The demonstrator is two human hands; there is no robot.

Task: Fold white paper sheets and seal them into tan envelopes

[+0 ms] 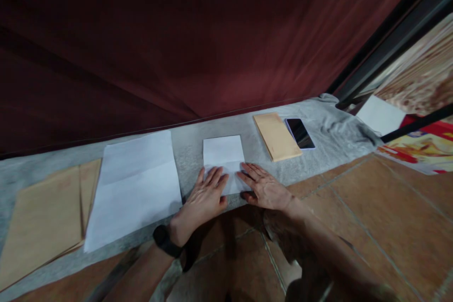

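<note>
A small folded white sheet lies on a grey cloth spread along the floor. My left hand rests flat on the sheet's near left part, fingers stretched out. My right hand lies flat at the sheet's near right edge, fingers spread and pointing left. Neither hand holds anything. A dark watch sits on my left wrist.
Left of the hands lies a stack of large white paper, and further left brown envelopes. Right of the sheet lie a tan envelope and a black phone. A dark red curtain hangs behind. Brown floor tiles lie at the right.
</note>
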